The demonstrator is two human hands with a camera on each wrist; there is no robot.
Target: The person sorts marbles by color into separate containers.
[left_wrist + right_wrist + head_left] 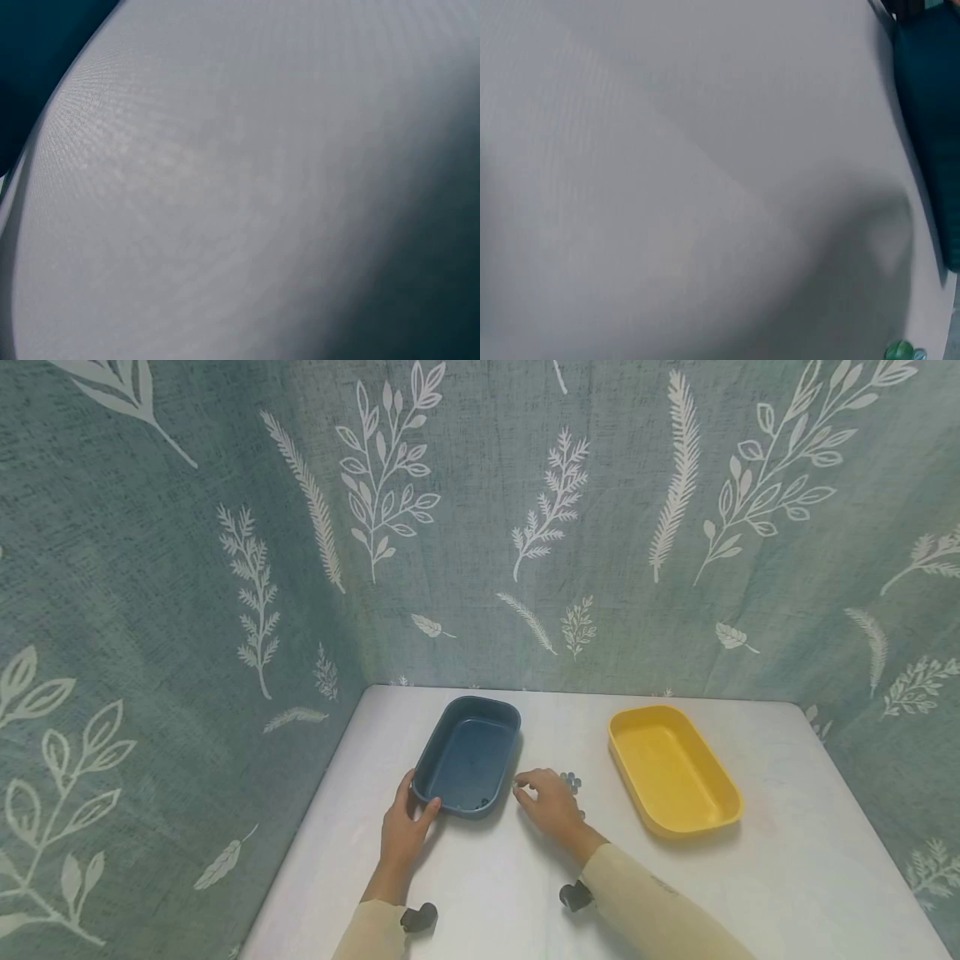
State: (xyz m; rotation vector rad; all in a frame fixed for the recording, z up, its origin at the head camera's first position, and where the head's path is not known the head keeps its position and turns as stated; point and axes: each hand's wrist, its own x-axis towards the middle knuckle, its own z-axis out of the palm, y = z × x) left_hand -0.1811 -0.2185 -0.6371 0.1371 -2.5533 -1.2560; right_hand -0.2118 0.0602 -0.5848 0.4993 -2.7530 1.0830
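Grey-green fabric [480, 635] printed with white leaves and sprigs hangs on the left, far and right sides of a white worktop [495, 893]. Left of the middle lies a dark blue tray [465, 752], its long sides running from near to far. To the right, well apart from it, stands a yellow tray [671, 768], its near end angled to the right. A left hand [401, 831] holds the near left corner of the blue tray, its grip closed on the rim with the thumb at the near edge. Just beside the tray's near right side, a right hand [553, 803] has its grip pinched on a small pale bead [515, 784], between thumb and forefinger. More glassy beads [572, 782] sit clustered on the worktop near the right hand, between the two trays. A few small dark pieces [483, 802] lie inside the blue tray at its near end. In the right wrist view, a green bead [899, 351] shows at the near edge. Beige sleeves [660, 902] cover both forearms, with a black wrist camera [575, 896] by each cuff.
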